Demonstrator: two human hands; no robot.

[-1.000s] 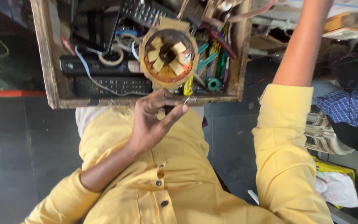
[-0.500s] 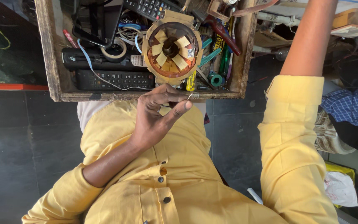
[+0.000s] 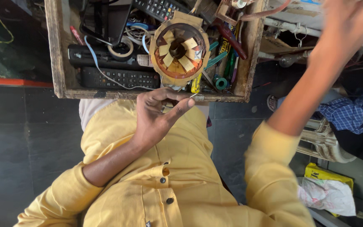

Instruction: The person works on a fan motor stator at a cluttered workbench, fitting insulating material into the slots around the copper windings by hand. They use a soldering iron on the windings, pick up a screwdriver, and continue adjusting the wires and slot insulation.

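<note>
Left hand point(image 3: 156, 117) is raised in front of the yellow shirt point(image 3: 190, 185), just below the near edge of the wooden box point(image 3: 57, 54). Its fingers point(image 3: 181, 110) are closed with the thumb in a pinch on a thin metal pin point(image 3: 194, 95); the tip pokes out to the right, close to the box rim.

Stator point(image 3: 180, 50), round with copper windings and paper wedges in the slots, stands on edge in the box with its open face to the camera, right above the pinch. It is near the left hand, but contact with the hand or pin can't be made out.

Right hand point(image 3: 353, 19) is up at the top right, motion-blurred and well apart from the stator. Can't tell if its fingers are open or closed, or holding anything.

Also in the box: black remotes point(image 3: 120, 77), tape roll point(image 3: 120, 48), green-handled screwdrivers point(image 3: 227, 63), loose wires. Dark floor point(image 3: 22, 126) around it.

Step, as a judgement: pin gripped and lined up under the stator, work on the windings or slots not yet started. Next move calls for a short, steady lift of the pin tip to the lower slots, with the stator kept from rolling.
</note>
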